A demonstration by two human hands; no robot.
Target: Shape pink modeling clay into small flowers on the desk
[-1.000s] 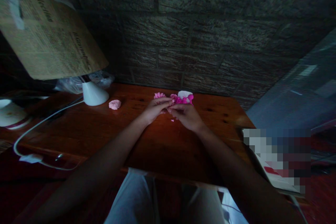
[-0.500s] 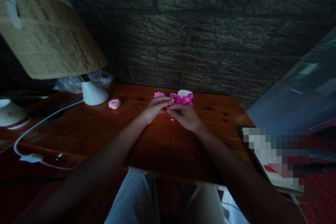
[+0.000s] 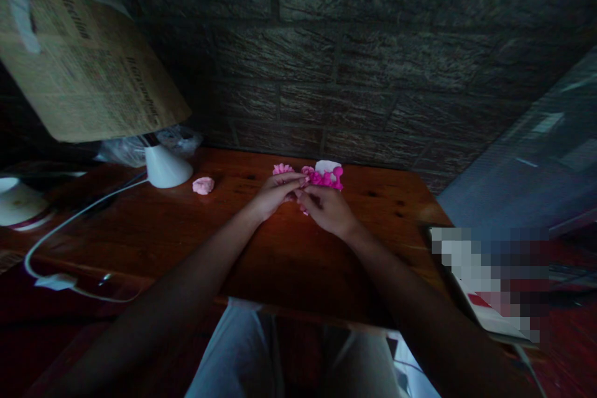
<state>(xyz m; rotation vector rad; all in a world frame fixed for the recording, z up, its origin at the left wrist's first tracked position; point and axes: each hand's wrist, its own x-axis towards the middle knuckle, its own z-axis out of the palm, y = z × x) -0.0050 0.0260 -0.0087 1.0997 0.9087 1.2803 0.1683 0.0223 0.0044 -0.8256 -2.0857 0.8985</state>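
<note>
L hand (image 3: 275, 194), R hand (image 3: 330, 206): narrow, tog., prob. for control; what's held unclear. Pink pcs. (image 3: 321, 179) adj., far side, prob. handy.

A lamp (image 3: 102, 74) stands on the wooden desk (image 3: 382, 199), its shade (image 3: 96, 62) printed with newspaper text, its base (image 3: 168, 168) white and cone-shaped. Behind the lamp's base lies a crumpled clear plastic bag (image 3: 124, 150). From the lamp a white cord (image 3: 86, 206) curves toward the viewer to a white switch (image 3: 55, 282). Left of the lamp sits a white object (image 3: 18, 202) with a dark red band. Behind the lamp rises a dark block wall (image 3: 298, 56); far to its right are a greyish panel (image 3: 527, 161) and a flat, partly pixelated item (image 3: 504, 323).
</note>
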